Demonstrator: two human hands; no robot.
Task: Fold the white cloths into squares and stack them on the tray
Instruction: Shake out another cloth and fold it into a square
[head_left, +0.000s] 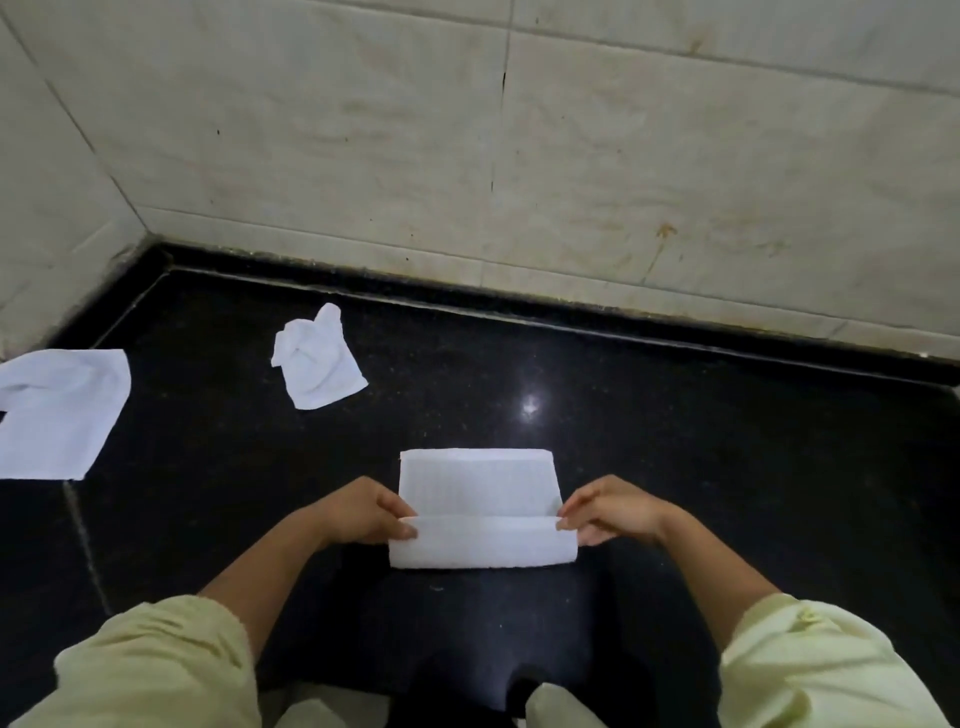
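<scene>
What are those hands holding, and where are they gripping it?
Both hands hold one white cloth: left hand and right hand pinch its opposite side edges, at the ends of the folded-over near flap.

Pale yellow-green sleeves (156, 665), pushed up w/ forearms bare, both arms.

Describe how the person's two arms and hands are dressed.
Both arms wear loose, pale yellow-green sleeves, the left sleeve and the right sleeve, bunched up near the elbows so the forearms are bare. The left hand and right hand are bare: no gloves, and no rings, watch or bracelets can be seen.
</scene>
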